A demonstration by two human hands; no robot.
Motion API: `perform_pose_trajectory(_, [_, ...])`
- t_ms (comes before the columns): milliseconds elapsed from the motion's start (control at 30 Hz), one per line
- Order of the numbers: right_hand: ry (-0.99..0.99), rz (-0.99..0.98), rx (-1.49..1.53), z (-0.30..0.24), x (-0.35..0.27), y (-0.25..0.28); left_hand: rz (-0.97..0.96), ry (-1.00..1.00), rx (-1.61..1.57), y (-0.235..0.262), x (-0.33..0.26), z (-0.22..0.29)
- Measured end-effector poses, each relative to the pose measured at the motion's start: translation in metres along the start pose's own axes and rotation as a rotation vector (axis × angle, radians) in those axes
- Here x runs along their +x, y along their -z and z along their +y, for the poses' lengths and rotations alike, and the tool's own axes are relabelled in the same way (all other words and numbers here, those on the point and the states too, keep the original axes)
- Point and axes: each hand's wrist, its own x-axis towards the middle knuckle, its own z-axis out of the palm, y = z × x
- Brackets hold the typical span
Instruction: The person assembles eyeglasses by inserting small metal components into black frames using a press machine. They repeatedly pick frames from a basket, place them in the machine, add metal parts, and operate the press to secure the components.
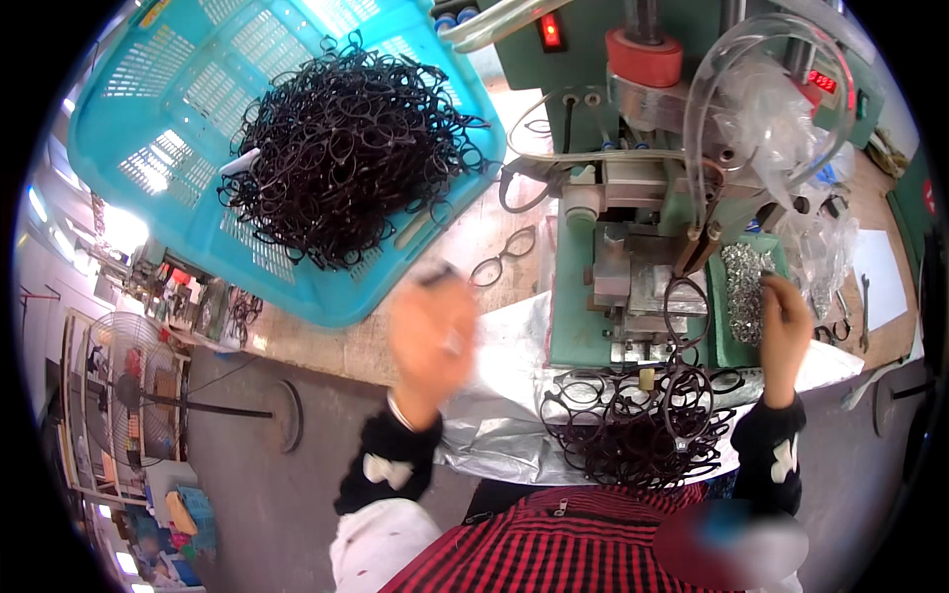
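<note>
My left hand [432, 336] is raised above the bench edge and blurred by motion, just below a dark eyeglass frame [502, 257] lying on the bench; whether it holds anything I cannot tell. My right hand [784, 331] rests at a small green tray of shiny metal parts [746, 292], fingers pinched at the pile. A green press machine [613, 267] stands between the hands. A heap of dark eyeglass frames [638, 420] lies on silver sheeting in front of me.
A tilted turquoise plastic basket [158, 138] full of dark eyeglass frames [346, 148] sits at the upper left. Clear tubing and plastic bags [781, 128] hang on the machine. A wrench [865, 311] lies at the right. A standing fan [129, 390] is on the floor, lower left.
</note>
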Motion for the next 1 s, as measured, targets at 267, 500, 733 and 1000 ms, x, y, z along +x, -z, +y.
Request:
perform_pose_trajectory(267, [-0.161,0.043,0.175,-0.007,0.008,-0.03,-0.479,0.397,0.441,-0.085,0.01,-0.176])
perform_pose_trajectory(500, [-0.044,0.071,-0.035,-0.019,-0.002,-0.014,-0.608,0.914,0.617,-0.154,0.026,-0.186])
perform_pose_trajectory(733, [-0.212,0.132,0.171,-0.015,-0.031,0.018,-0.602,0.476,0.331,-0.105,-0.056,-0.163])
perform_pose_trajectory(1000, [0.008,-0.094,0.368,-0.119,0.012,-0.008,-0.368,0.685,-0.216,-0.047,-0.018,-0.062])
